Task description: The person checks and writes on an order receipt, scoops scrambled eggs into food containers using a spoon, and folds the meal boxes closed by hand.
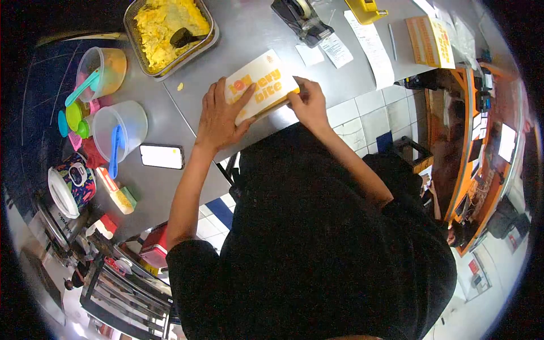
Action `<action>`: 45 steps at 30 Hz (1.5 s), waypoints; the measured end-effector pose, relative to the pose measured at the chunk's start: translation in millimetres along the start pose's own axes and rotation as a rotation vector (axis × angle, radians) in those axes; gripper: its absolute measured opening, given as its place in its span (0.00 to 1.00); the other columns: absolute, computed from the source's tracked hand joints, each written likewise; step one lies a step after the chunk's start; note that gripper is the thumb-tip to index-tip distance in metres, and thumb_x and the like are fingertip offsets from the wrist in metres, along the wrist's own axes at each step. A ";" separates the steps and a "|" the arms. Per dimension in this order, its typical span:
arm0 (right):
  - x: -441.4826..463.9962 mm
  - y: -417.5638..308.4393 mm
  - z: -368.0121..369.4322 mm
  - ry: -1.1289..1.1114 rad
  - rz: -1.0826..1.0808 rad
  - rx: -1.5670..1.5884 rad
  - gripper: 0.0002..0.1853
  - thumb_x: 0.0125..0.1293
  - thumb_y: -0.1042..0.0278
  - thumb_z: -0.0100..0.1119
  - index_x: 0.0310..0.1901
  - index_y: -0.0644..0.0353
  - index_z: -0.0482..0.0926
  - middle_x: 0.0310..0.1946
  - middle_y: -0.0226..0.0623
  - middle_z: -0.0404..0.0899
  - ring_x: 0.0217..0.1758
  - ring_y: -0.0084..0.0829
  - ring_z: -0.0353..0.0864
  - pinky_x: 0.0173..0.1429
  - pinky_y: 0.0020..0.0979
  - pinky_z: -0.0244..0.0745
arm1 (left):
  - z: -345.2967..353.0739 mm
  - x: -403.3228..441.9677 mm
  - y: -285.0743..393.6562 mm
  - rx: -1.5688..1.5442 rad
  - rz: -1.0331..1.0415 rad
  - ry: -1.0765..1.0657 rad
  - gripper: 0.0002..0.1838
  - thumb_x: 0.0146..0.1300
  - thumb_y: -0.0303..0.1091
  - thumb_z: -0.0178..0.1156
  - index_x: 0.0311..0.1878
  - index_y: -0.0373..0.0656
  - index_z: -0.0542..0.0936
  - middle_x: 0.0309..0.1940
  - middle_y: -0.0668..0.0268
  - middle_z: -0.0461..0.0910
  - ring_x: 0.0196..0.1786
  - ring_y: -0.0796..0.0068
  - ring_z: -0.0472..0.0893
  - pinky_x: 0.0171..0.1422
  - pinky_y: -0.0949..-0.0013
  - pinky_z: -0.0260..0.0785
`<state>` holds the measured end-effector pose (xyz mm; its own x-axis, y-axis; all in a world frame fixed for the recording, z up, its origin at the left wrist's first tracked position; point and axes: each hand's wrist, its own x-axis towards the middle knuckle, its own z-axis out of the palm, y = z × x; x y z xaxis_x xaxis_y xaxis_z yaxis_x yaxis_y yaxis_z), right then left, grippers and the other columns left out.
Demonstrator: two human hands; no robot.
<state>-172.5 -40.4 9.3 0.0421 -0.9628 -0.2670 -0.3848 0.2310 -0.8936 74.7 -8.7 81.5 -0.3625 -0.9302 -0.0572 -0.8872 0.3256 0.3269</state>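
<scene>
A white cardboard food box [263,85] with orange print lies at the front edge of the steel table, its lid down. Across the left end of the box spreads my left hand [221,119], its fingers on the lid and its thumb along the near side. My right hand [310,105] grips the right end, thumb and fingers closed at the corner where an orange edge shows. What the box contains is hidden.
A metal tray of yellow food [170,37] with a black spoon stands at the back left. Plastic tubs [133,127] and a phone [162,156] sit to the left. A tape dispenser [303,22], receipts [371,51] and another printed box [425,42] are at the back right.
</scene>
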 end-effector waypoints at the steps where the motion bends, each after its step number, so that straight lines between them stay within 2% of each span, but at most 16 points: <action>1: 1.8 -5.0 -5.1 0.030 -0.035 -0.025 0.20 0.65 0.76 0.61 0.59 0.69 0.76 0.44 0.44 0.82 0.38 0.28 0.85 0.40 0.27 0.84 | -0.8 0.2 -0.1 -0.005 0.000 -0.010 0.42 0.59 0.52 0.66 0.78 0.66 0.64 0.71 0.39 0.56 0.71 0.34 0.57 0.74 0.39 0.53; 7: 3.7 -18.1 -13.6 0.030 -0.221 0.038 0.14 0.69 0.79 0.53 0.54 0.69 0.81 0.39 0.39 0.82 0.36 0.24 0.84 0.39 0.25 0.82 | -9.7 0.0 2.6 0.042 0.013 -0.051 0.40 0.61 0.54 0.64 0.77 0.68 0.64 0.72 0.40 0.55 0.74 0.35 0.54 0.76 0.35 0.47; 8: 1.5 -17.0 -15.8 0.045 -0.127 0.083 0.14 0.67 0.76 0.57 0.53 0.67 0.83 0.41 0.49 0.84 0.33 0.32 0.85 0.40 0.30 0.79 | -9.0 4.3 3.6 0.044 0.016 -0.051 0.40 0.61 0.55 0.63 0.77 0.68 0.64 0.73 0.40 0.54 0.74 0.35 0.54 0.76 0.34 0.46; 11: 6.8 -14.4 -21.4 -0.016 -0.105 0.099 0.13 0.69 0.73 0.59 0.51 0.68 0.84 0.38 0.48 0.86 0.33 0.29 0.86 0.39 0.28 0.79 | 3.2 13.6 10.3 -0.075 0.045 0.048 0.38 0.63 0.57 0.61 0.77 0.69 0.64 0.76 0.39 0.51 0.76 0.34 0.52 0.76 0.31 0.44; 14: 21.6 -31.4 -47.4 -0.173 0.002 0.105 0.11 0.68 0.72 0.60 0.46 0.69 0.85 0.32 0.45 0.87 0.31 0.27 0.86 0.37 0.27 0.79 | 11.6 24.6 20.6 0.084 0.026 0.023 0.37 0.65 0.56 0.60 0.77 0.69 0.64 0.78 0.40 0.48 0.78 0.33 0.51 0.76 0.29 0.45; 16: 50.7 -69.5 -86.6 0.090 -0.022 -0.038 0.11 0.70 0.68 0.59 0.38 0.68 0.84 0.26 0.41 0.86 0.28 0.27 0.86 0.35 0.27 0.80 | 11.8 26.2 20.3 0.100 0.034 0.032 0.36 0.66 0.55 0.60 0.77 0.69 0.64 0.78 0.41 0.49 0.77 0.33 0.52 0.76 0.29 0.46; 17: 84.5 -44.8 -112.8 0.310 -0.266 -0.202 0.11 0.71 0.66 0.58 0.41 0.67 0.83 0.28 0.43 0.86 0.27 0.27 0.86 0.34 0.29 0.80 | 12.1 25.6 20.1 0.109 0.031 0.034 0.36 0.66 0.54 0.60 0.78 0.70 0.63 0.78 0.42 0.49 0.77 0.34 0.52 0.76 0.30 0.47; 18: 119.7 -31.7 -150.1 0.329 -0.075 -0.155 0.15 0.71 0.65 0.60 0.50 0.68 0.78 0.35 0.49 0.85 0.31 0.31 0.88 0.34 0.33 0.82 | 11.6 25.2 21.2 0.099 0.021 0.022 0.36 0.67 0.53 0.60 0.78 0.70 0.63 0.79 0.43 0.48 0.78 0.34 0.51 0.76 0.30 0.46; 20: 165.7 -55.6 -195.5 0.363 -0.148 0.146 0.28 0.70 0.61 0.63 0.61 0.74 0.66 0.52 0.60 0.78 0.39 0.44 0.89 0.38 0.38 0.90 | 8.5 25.8 22.4 0.084 0.009 -0.005 0.36 0.67 0.52 0.60 0.78 0.69 0.63 0.80 0.45 0.45 0.78 0.35 0.50 0.77 0.32 0.45; 21: 182.7 -71.3 -211.0 0.341 0.066 0.073 0.25 0.73 0.64 0.59 0.62 0.75 0.67 0.55 0.60 0.76 0.45 0.46 0.88 0.44 0.37 0.91 | 8.0 26.2 22.7 0.083 0.008 -0.008 0.36 0.67 0.52 0.60 0.78 0.70 0.63 0.80 0.44 0.46 0.78 0.35 0.50 0.77 0.32 0.45; 25: 245.0 -48.0 -255.6 -0.104 0.188 0.278 0.18 0.77 0.70 0.49 0.61 0.75 0.73 0.57 0.55 0.77 0.54 0.46 0.84 0.56 0.37 0.88 | 6.6 26.3 23.7 0.081 0.008 -0.007 0.36 0.66 0.51 0.61 0.77 0.70 0.64 0.79 0.44 0.45 0.79 0.36 0.49 0.77 0.31 0.45; 31: 254.0 -41.9 -260.0 -0.130 0.204 0.273 0.19 0.76 0.70 0.49 0.60 0.76 0.73 0.59 0.56 0.75 0.56 0.46 0.83 0.59 0.38 0.87 | 10.2 25.4 24.6 0.091 -0.006 0.009 0.36 0.66 0.52 0.61 0.78 0.69 0.63 0.80 0.45 0.45 0.79 0.36 0.49 0.77 0.31 0.45; 34: 229.4 -27.3 -254.3 -0.091 0.061 0.626 0.19 0.75 0.68 0.50 0.57 0.79 0.74 0.61 0.56 0.73 0.54 0.48 0.83 0.62 0.41 0.84 | 11.5 26.8 26.6 0.092 -0.028 0.008 0.36 0.66 0.52 0.61 0.78 0.69 0.63 0.80 0.45 0.45 0.79 0.37 0.49 0.77 0.32 0.44; 35: 212.9 -29.0 -249.2 -0.039 0.037 0.716 0.17 0.74 0.70 0.51 0.51 0.80 0.76 0.62 0.56 0.72 0.51 0.48 0.85 0.65 0.43 0.82 | 12.4 27.2 27.8 0.095 -0.038 0.007 0.36 0.66 0.52 0.61 0.78 0.69 0.63 0.79 0.44 0.45 0.79 0.37 0.49 0.77 0.32 0.44; 39: 196.9 -1.5 -231.7 0.135 -0.093 0.600 0.09 0.70 0.75 0.56 0.39 0.76 0.77 0.60 0.58 0.74 0.49 0.46 0.88 0.60 0.41 0.85 | 13.0 29.5 39.0 0.105 -0.103 0.035 0.35 0.68 0.52 0.59 0.78 0.65 0.63 0.79 0.42 0.46 0.78 0.34 0.51 0.76 0.30 0.44; 45: 221.4 21.7 -243.1 0.226 -0.211 0.092 0.09 0.70 0.74 0.59 0.40 0.75 0.77 0.48 0.57 0.84 0.45 0.44 0.89 0.53 0.36 0.88 | 21.8 35.0 57.3 0.066 -0.186 0.124 0.38 0.65 0.48 0.61 0.78 0.65 0.63 0.79 0.42 0.45 0.77 0.33 0.50 0.74 0.28 0.46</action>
<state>-395.6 -282.7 18.5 -0.0979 -0.9952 0.0053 -0.3042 0.0248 -0.9523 5.0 -18.9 77.6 -0.1569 -0.9876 0.0074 -0.9537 0.1534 0.2588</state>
